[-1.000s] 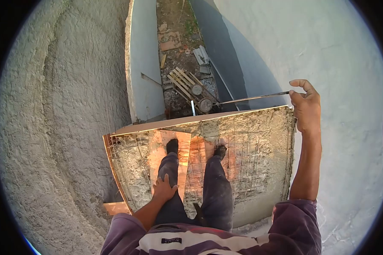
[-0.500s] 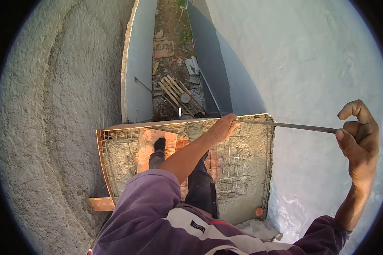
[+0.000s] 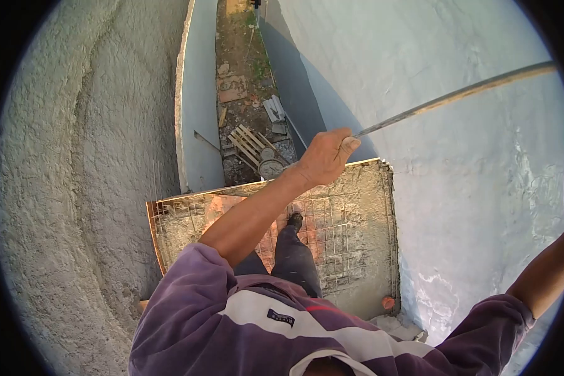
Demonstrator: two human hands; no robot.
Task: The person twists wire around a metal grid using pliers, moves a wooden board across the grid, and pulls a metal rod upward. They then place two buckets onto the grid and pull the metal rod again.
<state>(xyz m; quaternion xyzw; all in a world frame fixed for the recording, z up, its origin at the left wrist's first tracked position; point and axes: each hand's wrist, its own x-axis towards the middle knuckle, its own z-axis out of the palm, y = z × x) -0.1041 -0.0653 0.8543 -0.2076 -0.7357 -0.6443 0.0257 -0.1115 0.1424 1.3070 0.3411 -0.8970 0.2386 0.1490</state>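
A long thin bar (image 3: pixel 457 97) slants up to the right in front of the pale wall. Its lower end is in my left hand (image 3: pixel 328 155), whose fingers are wrapped round it above the platform's front edge. My right forearm (image 3: pixel 542 276) reaches up at the right border, and the hand itself is out of the picture. Below me is a platform (image 3: pixel 370 250) of rough concrete with a metal mesh (image 3: pixel 335 235) over part of it. My foot (image 3: pixel 295 220) stands on the mesh area.
A rough grey wall (image 3: pixel 131 125) rises at the left and a smooth pale wall (image 3: pixel 470 188) at the right. Beyond the platform's edge, a narrow passage far below holds a wooden pallet (image 3: pixel 247 143), a round container (image 3: pixel 271 169) and rubble. Broken pieces (image 3: pixel 398 327) lie near the right wall.
My left hand has moved up slightly with the bar, which now slants more steeply. My right hand has left the view at the right. My feet and the camera view have shifted.
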